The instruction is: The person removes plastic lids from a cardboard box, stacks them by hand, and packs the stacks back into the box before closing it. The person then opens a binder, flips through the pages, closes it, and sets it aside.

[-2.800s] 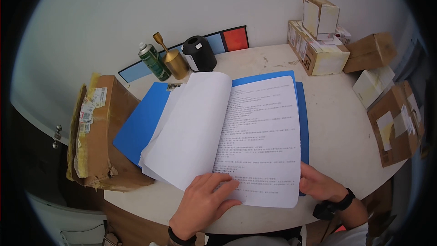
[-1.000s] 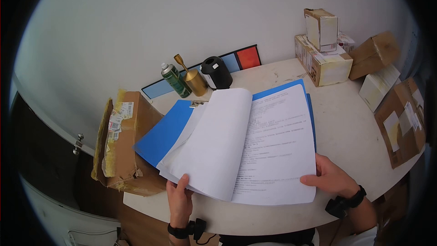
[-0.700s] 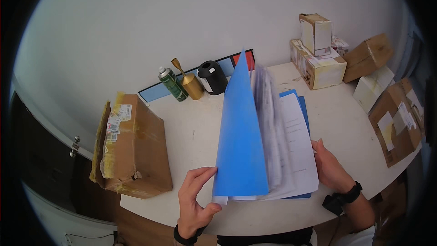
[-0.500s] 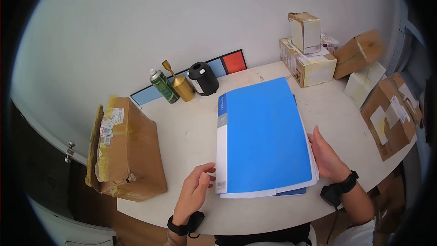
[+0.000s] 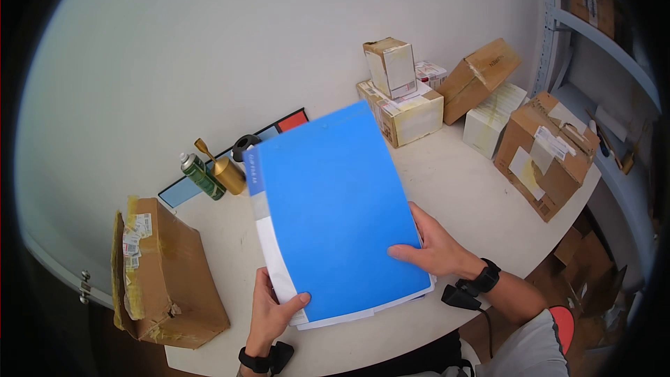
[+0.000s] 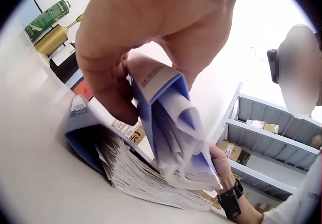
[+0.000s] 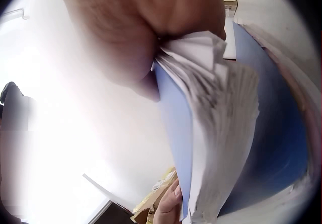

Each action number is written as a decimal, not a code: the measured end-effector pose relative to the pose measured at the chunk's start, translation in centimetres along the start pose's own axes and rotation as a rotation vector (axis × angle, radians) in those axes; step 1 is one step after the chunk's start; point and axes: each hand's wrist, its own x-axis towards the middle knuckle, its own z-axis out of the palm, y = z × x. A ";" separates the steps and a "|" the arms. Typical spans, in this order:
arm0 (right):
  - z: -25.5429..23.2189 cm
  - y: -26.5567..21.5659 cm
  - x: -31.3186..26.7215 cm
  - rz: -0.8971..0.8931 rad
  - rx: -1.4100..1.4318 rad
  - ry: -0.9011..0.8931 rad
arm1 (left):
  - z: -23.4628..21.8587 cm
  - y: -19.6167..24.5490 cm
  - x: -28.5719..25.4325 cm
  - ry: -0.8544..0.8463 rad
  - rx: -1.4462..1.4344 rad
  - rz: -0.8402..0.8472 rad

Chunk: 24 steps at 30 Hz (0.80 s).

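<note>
A closed blue file folder (image 5: 342,216) full of white papers is held by both hands. My left hand (image 5: 276,311) grips its spine side near the bottom corner, thumb on the cover. My right hand (image 5: 440,244) grips the opposite edge, thumb over the cover and fingers beneath. In the left wrist view, the held folder's spine (image 6: 156,80) sits between thumb and fingers, with curled pages below. Beneath it, a second blue folder (image 6: 85,138) lies on the table. The right wrist view shows the held folder's loose page edges (image 7: 221,118) fanned out above the lower folder (image 7: 271,148).
A large taped carton (image 5: 174,272) stands at the table's left. Behind are a green spray can (image 5: 202,176), a brass-coloured object (image 5: 229,174) and a black cylinder (image 5: 244,145). Several cartons (image 5: 417,119) are stacked at the back right. A brown box (image 5: 541,157) stands near the right edge, beside grey shelving (image 5: 607,35).
The folder lay open with its pages turned; my left hand swung the cover over and closed it. Both hands now grip the folder, raised off the lower one. The head view has turned right.
</note>
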 end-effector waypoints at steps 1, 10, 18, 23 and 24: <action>0.1 -1.0 0.0 -0.036 -0.014 -0.001 | 0.2 0.7 -0.1 0.061 -0.049 0.138; -0.2 -3.8 -0.2 -0.199 -0.191 -0.032 | -2.2 0.2 0.7 0.187 -0.058 0.425; -0.1 -0.8 -0.9 0.102 -0.219 -0.038 | -0.5 1.3 2.6 0.186 -0.155 0.422; -1.6 -1.8 -2.8 0.020 -0.333 0.102 | 2.7 4.9 3.1 0.150 -0.192 0.452; -1.5 -3.9 -3.9 -0.037 -0.288 0.240 | 3.5 6.2 3.1 0.132 -0.214 0.455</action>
